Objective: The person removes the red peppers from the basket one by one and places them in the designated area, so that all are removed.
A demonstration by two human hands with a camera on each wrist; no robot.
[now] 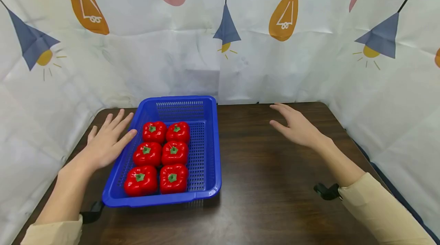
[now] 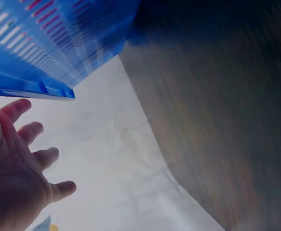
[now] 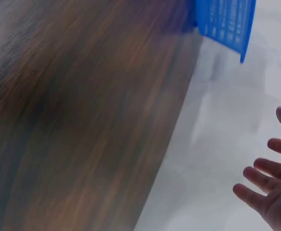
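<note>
A blue plastic basket [image 1: 204, 161] with slotted walls stands left of centre on the dark wooden table. Several glossy red bell peppers [image 1: 174, 152] with green stems sit inside it in two columns, towards its left side. My left hand [image 1: 108, 141] is spread at the basket's left rim, its thumb overlapping that rim in the head view. In the left wrist view, its straight fingers [image 2: 46, 156] show beside the blue wall and hold nothing. Out to the right, over the table, my right hand [image 1: 297, 126] is held with straight fingers, well apart from the basket.
Brown wood grain covers the tabletop [image 1: 261, 184]. A white curtain [image 1: 165, 65] printed with lamps and bulbs hangs behind the table and along both sides. Black straps [image 1: 326, 191] circle both wrists near beige sleeves.
</note>
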